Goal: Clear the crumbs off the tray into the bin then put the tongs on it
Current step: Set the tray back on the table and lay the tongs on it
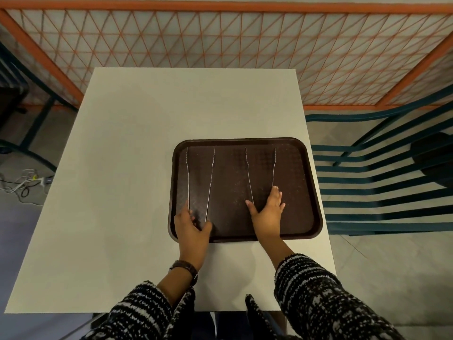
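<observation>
A dark brown tray [304, 192] lies on the right side of a white table [137, 168]. Two thin metal tongs lie on it, their arms spread and pointing away from me. The left tongs [210, 177] have their near end under my left hand [191, 229], whose fingers curl around the joint. The right tongs [249, 175] have their near end under my right hand [267, 212], which lies flat with its fingers spread over them. A few pale specks show on the tray's middle. No bin is in view.
A teal slatted chair [382, 177] stands right of the table. An orange mesh fence [245, 45] runs behind it. Cables and a power strip [31, 181] lie on the floor at the left. A dark chair frame stands at the far left.
</observation>
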### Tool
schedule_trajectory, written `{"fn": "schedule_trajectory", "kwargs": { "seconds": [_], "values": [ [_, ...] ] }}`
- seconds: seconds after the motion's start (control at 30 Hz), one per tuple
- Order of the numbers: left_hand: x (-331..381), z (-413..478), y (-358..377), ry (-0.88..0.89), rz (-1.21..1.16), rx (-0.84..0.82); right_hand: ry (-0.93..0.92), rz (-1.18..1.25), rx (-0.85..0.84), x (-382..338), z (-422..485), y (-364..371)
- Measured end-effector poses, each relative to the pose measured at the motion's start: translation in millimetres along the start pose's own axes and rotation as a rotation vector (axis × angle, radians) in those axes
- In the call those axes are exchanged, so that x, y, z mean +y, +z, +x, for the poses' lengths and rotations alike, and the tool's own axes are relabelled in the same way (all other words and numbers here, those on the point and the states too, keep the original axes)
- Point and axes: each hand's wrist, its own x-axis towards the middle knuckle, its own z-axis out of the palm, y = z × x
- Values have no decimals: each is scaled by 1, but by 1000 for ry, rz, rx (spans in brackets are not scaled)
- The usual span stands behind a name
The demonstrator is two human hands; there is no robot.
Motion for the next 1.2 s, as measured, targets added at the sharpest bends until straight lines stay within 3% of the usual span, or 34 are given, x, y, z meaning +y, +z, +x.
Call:
{"fn": "schedule_trajectory", "kwargs": {
  "seconds": [0.6,0.77,1.0,1.2],
  "values": [
    [-10,28,69,-12,318,-29,-90,-267,29,59,-29,-45],
    [-10,30,64,12,391,-44,-88,-337,-4,74,-37,-56],
    [-27,30,19,154,526,-9,-320,-594,-204,98,-45,-74],
    [-57,19,-11,115,627,-188,-273,-706,-233,88,-41,-68]
  ]
}}
